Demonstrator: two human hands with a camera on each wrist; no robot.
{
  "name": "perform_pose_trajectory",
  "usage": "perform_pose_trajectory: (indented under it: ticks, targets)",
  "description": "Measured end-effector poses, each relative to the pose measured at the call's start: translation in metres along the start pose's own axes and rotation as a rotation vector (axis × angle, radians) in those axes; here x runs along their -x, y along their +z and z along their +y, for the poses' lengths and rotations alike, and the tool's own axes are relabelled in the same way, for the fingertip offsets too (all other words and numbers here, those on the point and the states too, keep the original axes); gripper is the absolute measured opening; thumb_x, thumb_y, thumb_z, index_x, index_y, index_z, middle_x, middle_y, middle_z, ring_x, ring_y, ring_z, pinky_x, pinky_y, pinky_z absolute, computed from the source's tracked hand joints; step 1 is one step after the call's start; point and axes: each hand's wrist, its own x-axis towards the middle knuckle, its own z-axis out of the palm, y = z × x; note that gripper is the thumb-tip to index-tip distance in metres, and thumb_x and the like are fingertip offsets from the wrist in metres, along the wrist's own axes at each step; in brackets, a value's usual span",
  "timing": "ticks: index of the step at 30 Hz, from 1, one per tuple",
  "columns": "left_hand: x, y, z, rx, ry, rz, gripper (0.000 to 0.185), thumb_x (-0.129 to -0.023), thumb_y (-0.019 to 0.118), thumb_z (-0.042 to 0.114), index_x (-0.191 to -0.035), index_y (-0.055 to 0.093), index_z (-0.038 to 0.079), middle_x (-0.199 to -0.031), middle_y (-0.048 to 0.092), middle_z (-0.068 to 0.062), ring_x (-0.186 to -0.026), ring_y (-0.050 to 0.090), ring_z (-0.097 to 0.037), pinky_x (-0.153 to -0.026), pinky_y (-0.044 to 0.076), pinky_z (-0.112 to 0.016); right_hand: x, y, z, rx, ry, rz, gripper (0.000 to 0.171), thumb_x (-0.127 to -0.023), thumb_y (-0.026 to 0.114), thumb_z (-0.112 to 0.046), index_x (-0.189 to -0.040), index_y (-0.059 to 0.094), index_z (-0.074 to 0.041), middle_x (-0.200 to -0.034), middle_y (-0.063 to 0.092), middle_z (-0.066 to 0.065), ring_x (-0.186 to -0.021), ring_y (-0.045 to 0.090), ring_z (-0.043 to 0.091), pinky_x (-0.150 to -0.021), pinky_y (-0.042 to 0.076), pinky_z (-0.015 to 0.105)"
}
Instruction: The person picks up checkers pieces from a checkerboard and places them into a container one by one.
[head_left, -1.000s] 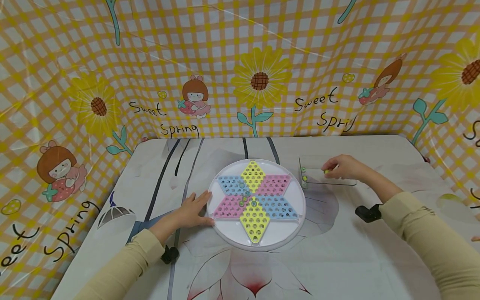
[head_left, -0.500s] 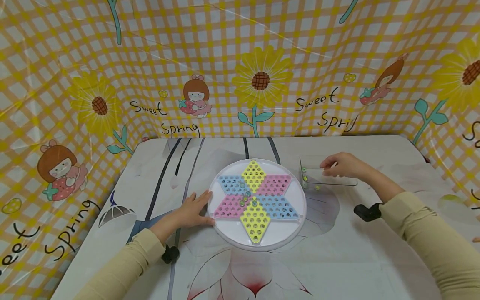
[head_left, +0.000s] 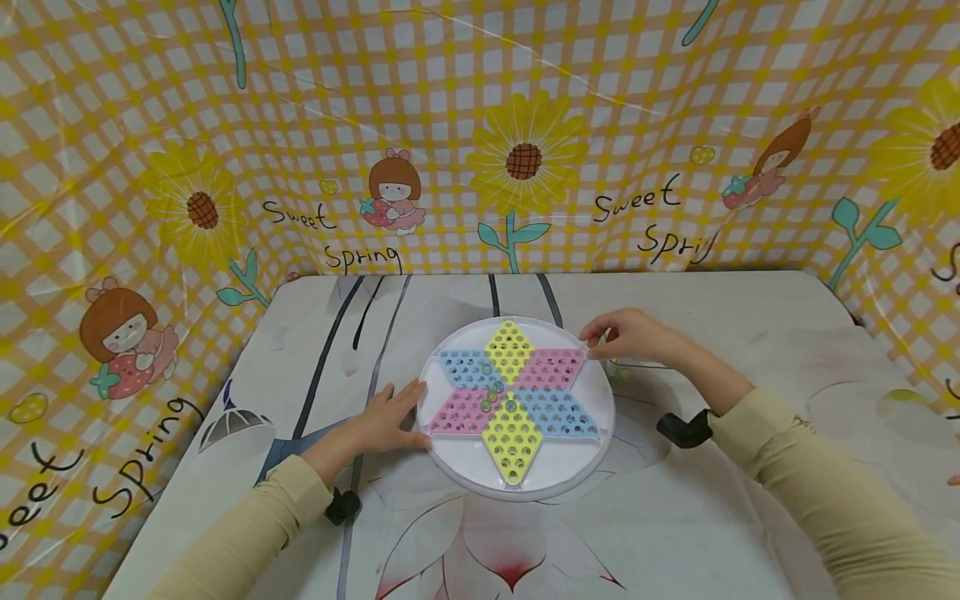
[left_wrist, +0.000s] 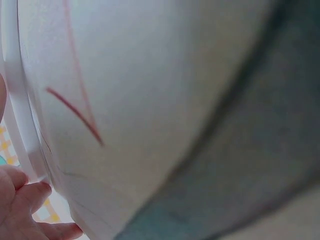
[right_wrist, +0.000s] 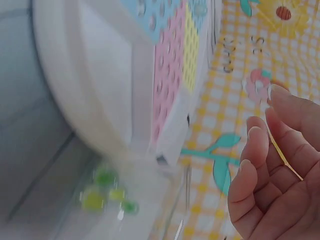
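A round white Chinese checkers board [head_left: 450, 454] with a yellow, pink and blue star lies mid-table. Several glass marbles [head_left: 487, 406] sit in its holes around the centre and upper left. My left hand [head_left: 386, 421] rests against the board's left rim, fingers spread and thumb out. At the upper right rim is my right hand [head_left: 626, 335], its fingers loosely bent. In the right wrist view no marble shows between the thumb and fingers of the right hand [right_wrist: 272, 175]. Green and yellow marbles [right_wrist: 94, 197] lie in a clear box beside the board, blurred there.
The clear box [head_left: 652, 365] is right of the board, mostly hidden behind the right hand. A checked cloth [head_left: 435, 100] with sunflowers hangs behind the table. A black wrist camera [head_left: 684, 429] sits below the right cuff, another [head_left: 342, 507] by the left.
My right hand has gone left from over the clear box to the board's rim. The yellow marble it held left its fingers and appeared lower, near the box's front edge. My left hand stays put.
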Motion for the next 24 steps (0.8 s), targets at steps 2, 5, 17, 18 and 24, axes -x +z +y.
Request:
perform_pose_trajectory:
  ticks: [2,5,17,18,24]
  targets:
    - [0.000,0.000,0.001,0.001,-0.005,-0.003,0.091,-0.080,0.066,0.044,-0.147,0.016,0.007,-0.153,0.013,-0.012,-0.133,0.004,-0.052,-0.105,0.010,-0.063,-0.005,0.006,-0.004,-0.010,-0.029,-0.011,0.028,-0.081,0.066,-0.013,-0.106,0.063,0.002,-0.085,0.061,0.003,-0.075,0.054,0.017,-0.064,0.046,0.026]
    - [-0.001,0.000,0.001,0.001,-0.009,-0.002,0.091,-0.080,0.066,0.044,-0.147,0.017,0.007,-0.153,0.013,-0.012,-0.133,0.004,-0.052,-0.104,0.012,-0.064,-0.011,0.015,-0.010,-0.018,-0.074,-0.029,0.027,-0.081,0.065,-0.011,-0.104,0.064,0.002,-0.085,0.061,0.003,-0.074,0.054,0.016,-0.064,0.046,0.025]
    - [-0.001,0.000,0.000,-0.006,0.006,0.012,0.091,-0.080,0.066,0.044,-0.146,0.018,0.005,-0.152,0.014,-0.013,-0.132,0.006,-0.054,-0.105,0.010,-0.063,-0.029,0.053,-0.036,-0.050,-0.103,-0.131,0.022,-0.081,0.065,-0.009,-0.101,0.065,0.000,-0.080,0.058,0.001,-0.071,0.050,0.015,-0.056,0.044,0.021]
    - [-0.001,0.000,0.000,-0.004,0.007,0.011,0.091,-0.080,0.066,0.044,-0.146,0.018,0.006,-0.152,0.014,-0.013,-0.132,0.006,-0.054,-0.105,0.010,-0.062,-0.031,0.057,-0.038,-0.042,-0.104,-0.137,0.021,-0.081,0.066,-0.010,-0.100,0.065,-0.001,-0.079,0.057,0.000,-0.070,0.049,0.014,-0.056,0.043,0.021]
    - [-0.002,0.000,0.000,0.002,0.008,0.008,0.092,-0.079,0.066,0.045,-0.146,0.017,0.006,-0.152,0.014,-0.013,-0.132,0.006,-0.054,-0.105,0.011,-0.063,-0.037,0.075,-0.047,-0.022,-0.162,-0.180,0.018,-0.078,0.067,-0.007,-0.095,0.066,-0.001,-0.074,0.056,-0.002,-0.068,0.047,0.010,-0.059,0.041,0.020]
